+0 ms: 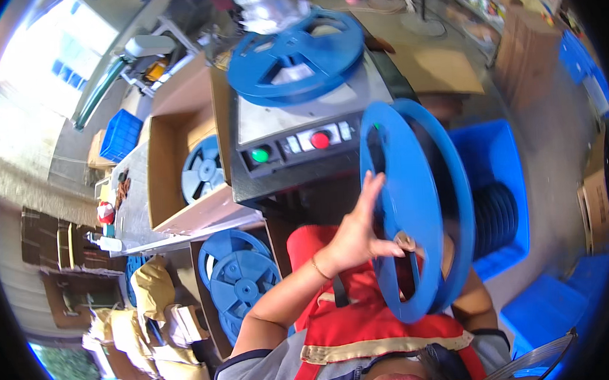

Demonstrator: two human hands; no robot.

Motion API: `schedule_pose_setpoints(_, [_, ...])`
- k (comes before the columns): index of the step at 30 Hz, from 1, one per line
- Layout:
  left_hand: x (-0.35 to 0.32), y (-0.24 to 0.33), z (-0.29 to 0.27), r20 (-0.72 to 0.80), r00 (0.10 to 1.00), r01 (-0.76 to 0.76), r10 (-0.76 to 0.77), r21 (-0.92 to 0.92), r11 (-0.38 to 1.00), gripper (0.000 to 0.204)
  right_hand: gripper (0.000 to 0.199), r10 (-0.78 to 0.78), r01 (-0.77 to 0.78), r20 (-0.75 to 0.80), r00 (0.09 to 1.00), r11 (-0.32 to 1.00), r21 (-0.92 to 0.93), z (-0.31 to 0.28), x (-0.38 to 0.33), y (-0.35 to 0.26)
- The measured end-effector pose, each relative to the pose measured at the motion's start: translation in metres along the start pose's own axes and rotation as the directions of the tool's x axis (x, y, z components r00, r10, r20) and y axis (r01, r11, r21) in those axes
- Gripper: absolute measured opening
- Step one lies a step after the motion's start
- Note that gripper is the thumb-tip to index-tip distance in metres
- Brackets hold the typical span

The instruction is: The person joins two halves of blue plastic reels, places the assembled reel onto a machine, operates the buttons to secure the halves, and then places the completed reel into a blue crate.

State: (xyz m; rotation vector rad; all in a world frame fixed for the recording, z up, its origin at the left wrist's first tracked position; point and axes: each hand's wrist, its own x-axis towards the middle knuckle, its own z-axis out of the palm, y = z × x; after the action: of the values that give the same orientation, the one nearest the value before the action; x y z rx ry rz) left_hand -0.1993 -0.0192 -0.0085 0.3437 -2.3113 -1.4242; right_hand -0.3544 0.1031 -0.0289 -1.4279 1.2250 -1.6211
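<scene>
A blue plastic reel (413,185) with two wide flanges stands on edge in front of my chest, right of centre. My left hand (353,239) is at its left flange, fingers stretched and spread, with the thumb and fingertips next to the flange openings. Most of my right hand (448,253) is hidden by the flanges; it grips the reel near its middle, and a bit of finger shows through an opening. Ahead, a second blue reel (292,58) lies flat on a machine (302,146) with a green button and a red button.
An open cardboard box (164,172) holding a blue reel stands left of the machine. Below it, another carton holds several stacked blue reels (244,284). At right, a blue crate (510,160) contains dark ribbed discs. Brown paper-wrapped packs (152,292) are piled at lower left.
</scene>
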Motion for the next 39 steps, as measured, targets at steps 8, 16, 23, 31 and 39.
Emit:
schedule_pose_setpoints(8, [0.034,-0.001,-0.055,-0.021,0.898,-0.379,0.44,0.471,0.796,0.094,0.087,0.242,-0.255,-0.199,0.95,0.966,-0.039,0.001,-0.004,0.006])
schedule_pose_setpoints(16, [0.148,-0.061,-0.249,-0.144,0.979,0.12,0.146,0.98,0.159,0.024,0.083,0.141,-0.227,-0.466,0.873,0.965,-0.134,-0.048,0.033,-0.025])
schedule_pose_setpoints(23, [0.019,0.114,-0.267,-0.213,0.865,-0.07,0.454,0.845,0.53,0.016,0.082,-0.213,-0.157,-0.379,0.9,0.654,-0.74,-0.122,0.081,-0.052])
schedule_pose_setpoints(31, [-0.113,0.052,-0.244,-0.037,0.978,0.198,-0.203,0.452,0.87,0.024,0.09,0.014,0.01,0.023,1.0,0.615,-0.789,-0.083,0.266,0.025])
schedule_pose_setpoints(39, [-0.068,-0.052,-0.217,0.154,0.943,0.13,-0.295,0.644,0.754,0.025,0.099,0.296,0.055,0.195,0.935,0.424,-0.904,0.007,0.42,0.047])
